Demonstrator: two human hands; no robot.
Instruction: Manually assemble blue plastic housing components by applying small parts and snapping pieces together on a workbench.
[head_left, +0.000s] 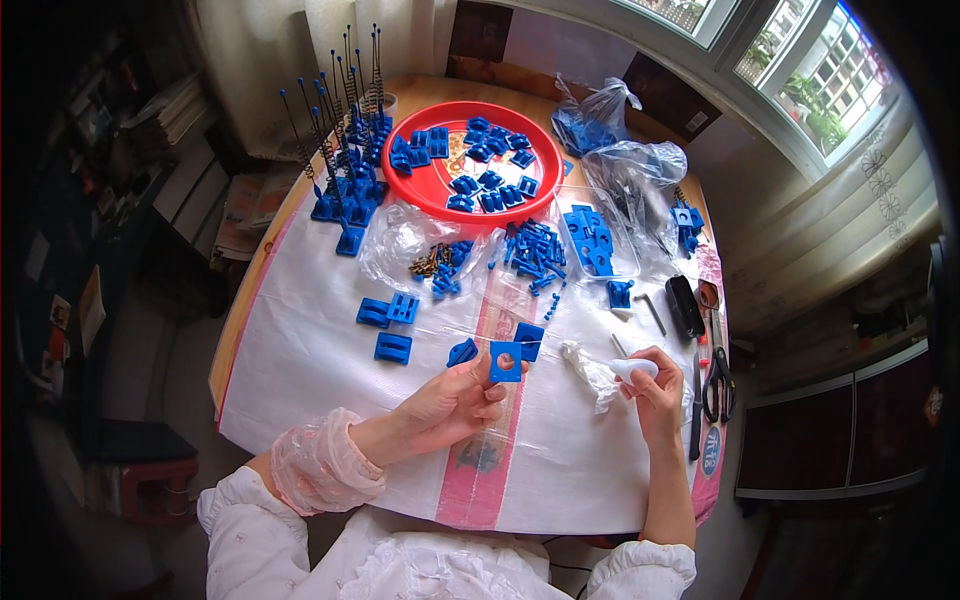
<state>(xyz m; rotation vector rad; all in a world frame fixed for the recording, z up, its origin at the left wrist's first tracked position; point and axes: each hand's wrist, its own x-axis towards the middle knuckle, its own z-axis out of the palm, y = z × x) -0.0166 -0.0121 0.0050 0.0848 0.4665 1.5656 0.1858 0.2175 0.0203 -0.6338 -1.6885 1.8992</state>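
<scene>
My left hand (445,405) pinches a square blue plastic plate (506,372) with a round hole, holding it upright above the table. Behind it lie another blue holed plate (528,341) and a rounded blue part (462,352). In my right hand (657,392) is a smooth, white, bulb-shaped thing (634,370); a thin pale tip points away from it, and its exact kind is unclear. A crumpled white tissue (594,376) lies between my hands. Several blue brackets (393,347) sit farther left.
A red round tray (393,180) holds blue parts. Blue bases with springs (345,190) stand at far left. Blue pegs (537,250) and brass screws (432,262) lie mid-table. Black-handled scissors (718,390), a hex key (652,313) and a black case (685,307) are at right.
</scene>
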